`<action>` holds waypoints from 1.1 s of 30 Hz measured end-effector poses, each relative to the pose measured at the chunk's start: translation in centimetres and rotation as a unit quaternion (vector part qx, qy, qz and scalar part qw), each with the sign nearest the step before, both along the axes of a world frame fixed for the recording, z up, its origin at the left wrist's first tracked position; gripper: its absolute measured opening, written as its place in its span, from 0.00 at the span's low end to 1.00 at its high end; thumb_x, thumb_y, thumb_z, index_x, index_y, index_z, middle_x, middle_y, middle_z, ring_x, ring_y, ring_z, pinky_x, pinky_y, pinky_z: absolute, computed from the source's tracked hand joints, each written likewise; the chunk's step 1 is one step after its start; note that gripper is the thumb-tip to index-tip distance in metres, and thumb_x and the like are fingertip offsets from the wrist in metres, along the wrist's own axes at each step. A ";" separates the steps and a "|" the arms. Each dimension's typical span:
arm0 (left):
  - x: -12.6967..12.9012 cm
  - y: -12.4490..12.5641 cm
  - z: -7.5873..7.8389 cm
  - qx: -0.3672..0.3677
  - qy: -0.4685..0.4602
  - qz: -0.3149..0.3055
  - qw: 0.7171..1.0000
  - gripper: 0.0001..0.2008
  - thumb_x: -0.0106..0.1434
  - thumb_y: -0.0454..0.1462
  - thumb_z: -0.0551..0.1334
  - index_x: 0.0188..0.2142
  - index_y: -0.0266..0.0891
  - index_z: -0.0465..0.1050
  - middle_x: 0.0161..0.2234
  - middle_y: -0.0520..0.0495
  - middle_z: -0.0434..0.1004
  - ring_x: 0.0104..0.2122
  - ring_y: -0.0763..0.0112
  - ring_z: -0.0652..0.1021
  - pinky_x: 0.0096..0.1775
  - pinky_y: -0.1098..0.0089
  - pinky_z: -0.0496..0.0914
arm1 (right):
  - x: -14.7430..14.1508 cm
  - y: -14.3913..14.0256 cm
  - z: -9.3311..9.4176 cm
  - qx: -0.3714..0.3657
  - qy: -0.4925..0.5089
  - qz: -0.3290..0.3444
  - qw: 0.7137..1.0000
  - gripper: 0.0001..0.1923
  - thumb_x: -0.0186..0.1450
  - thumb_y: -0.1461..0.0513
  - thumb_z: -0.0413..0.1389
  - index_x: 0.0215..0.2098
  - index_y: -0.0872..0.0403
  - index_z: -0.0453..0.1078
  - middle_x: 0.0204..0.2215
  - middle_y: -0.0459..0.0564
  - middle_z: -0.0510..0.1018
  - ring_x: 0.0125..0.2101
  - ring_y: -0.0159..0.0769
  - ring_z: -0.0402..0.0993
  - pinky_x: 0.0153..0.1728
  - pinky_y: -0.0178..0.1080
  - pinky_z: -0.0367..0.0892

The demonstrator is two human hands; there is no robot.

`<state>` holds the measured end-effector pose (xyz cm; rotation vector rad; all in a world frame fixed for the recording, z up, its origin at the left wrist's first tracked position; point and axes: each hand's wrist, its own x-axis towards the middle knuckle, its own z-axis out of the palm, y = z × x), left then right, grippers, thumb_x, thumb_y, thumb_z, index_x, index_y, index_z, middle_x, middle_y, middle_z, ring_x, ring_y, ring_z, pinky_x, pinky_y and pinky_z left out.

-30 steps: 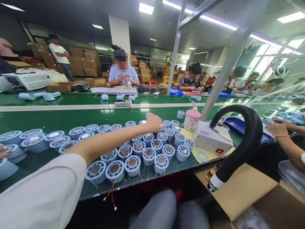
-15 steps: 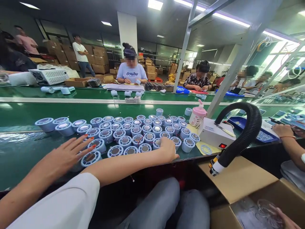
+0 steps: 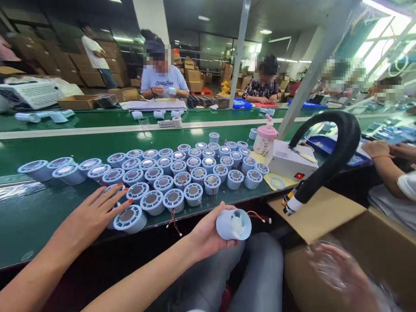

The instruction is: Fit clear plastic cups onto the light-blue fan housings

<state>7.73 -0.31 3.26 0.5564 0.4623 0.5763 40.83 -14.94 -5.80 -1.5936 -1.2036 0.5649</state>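
Observation:
My left hand (image 3: pixel 209 232) is closed around a light-blue round housing (image 3: pixel 225 225), tilted so its open end shows white material inside. Thin coloured wires with a small connector (image 3: pixel 266 220) trail from it. At lower right my right hand (image 3: pixel 351 273), blurred by motion, grips a crinkled clear plastic piece (image 3: pixel 328 264) over an open cardboard box (image 3: pixel 328 216). Rows of similar housings (image 3: pixel 173 197) stand on the green bench with slotted rims up. Another person's hand (image 3: pixel 94 208), with orange nails, rests fingers spread beside the nearest ones at left.
A white box-shaped unit (image 3: pixel 290 159) with a red lit switch stands at the bench edge; a black flexible hose (image 3: pixel 344 143) arches over it. A pink-lidded tub (image 3: pixel 265 136) is behind. Co-workers sit across the bench and at right, near a blue tray (image 3: pixel 357 158).
My left hand has lifted a housing from the rows and brought it over my knees. My right hand has risen from the box with the clear plastic. The view has turned right and down.

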 end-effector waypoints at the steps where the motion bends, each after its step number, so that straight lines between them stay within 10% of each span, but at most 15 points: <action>1: 0.1 -0.4 -0.9 -0.031 0.006 -0.012 0.999 0.19 0.58 0.50 0.63 0.38 0.38 0.67 0.34 0.48 0.75 0.29 0.70 0.76 0.27 0.74 0.67 | -2.6 -0.3 0.3 0.027 0.003 0.050 0.998 0.25 0.65 0.43 0.43 0.49 0.44 0.72 0.43 0.56 0.80 0.41 0.54 0.79 0.37 0.52 0.77; 4: 0.5 -1.2 -3.0 -0.040 0.049 -0.045 0.997 0.22 0.54 0.51 0.64 0.40 0.37 0.70 0.36 0.47 0.76 0.32 0.72 0.77 0.32 0.75 0.69 | -9.7 -0.2 2.4 0.035 -0.159 0.163 0.973 0.22 0.67 0.53 0.52 0.58 0.43 0.65 0.52 0.56 0.72 0.50 0.51 0.74 0.45 0.49 0.75; 7: 0.6 -1.2 -4.2 -0.021 0.091 -0.108 0.990 0.23 0.55 0.52 0.61 0.39 0.35 0.70 0.32 0.47 0.76 0.30 0.72 0.77 0.29 0.76 0.69 | -13.7 0.8 4.7 0.065 -0.318 0.141 0.935 0.24 0.66 0.59 0.53 0.61 0.46 0.63 0.52 0.59 0.67 0.48 0.49 0.74 0.41 0.47 0.77; 12: 0.5 -0.5 -3.8 0.109 0.180 -0.229 0.950 0.18 0.58 0.50 0.58 0.35 0.35 0.71 0.22 0.52 0.68 0.16 0.75 0.65 0.15 0.76 0.57 | -15.1 2.0 6.4 0.076 -0.440 0.095 0.890 0.25 0.64 0.64 0.53 0.59 0.48 0.65 0.58 0.63 0.61 0.48 0.53 0.71 0.37 0.50 0.77; 16: 0.3 -0.3 -1.7 0.262 0.229 -0.232 0.908 0.07 0.55 0.39 0.65 0.30 0.36 0.75 0.29 0.51 0.70 0.28 0.73 0.69 0.28 0.75 0.64 | -15.3 2.7 6.9 0.020 -0.458 0.101 0.883 0.23 0.62 0.67 0.55 0.55 0.50 0.70 0.58 0.63 0.64 0.46 0.54 0.72 0.33 0.50 0.77; 22: -0.1 -1.2 -0.3 0.617 0.369 -0.189 0.669 0.08 0.61 0.37 0.59 0.39 0.43 0.76 0.41 0.49 0.70 0.36 0.68 0.72 0.41 0.69 0.65 | -15.0 3.4 6.7 -0.086 -0.340 0.183 0.919 0.11 0.57 0.71 0.59 0.36 0.51 0.75 0.56 0.58 0.68 0.49 0.52 0.71 0.41 0.50 0.74; 29: -0.5 -1.0 -2.4 0.557 0.271 -0.070 0.782 0.28 0.49 0.47 0.73 0.49 0.43 0.72 0.43 0.45 0.71 0.41 0.64 0.73 0.45 0.66 0.68 | -14.8 2.8 7.6 -0.146 -0.036 0.210 0.966 0.11 0.66 0.57 0.54 0.29 0.50 0.75 0.49 0.53 0.71 0.51 0.45 0.69 0.47 0.43 0.68; 33: -0.5 -0.7 -3.9 0.573 0.224 -0.061 0.786 0.31 0.44 0.47 0.75 0.49 0.44 0.75 0.48 0.41 0.68 0.49 0.58 0.71 0.52 0.60 0.66 | -14.6 2.6 7.6 -0.151 0.054 0.159 0.974 0.16 0.64 0.54 0.56 0.23 0.53 0.73 0.49 0.55 0.71 0.50 0.46 0.70 0.46 0.43 0.68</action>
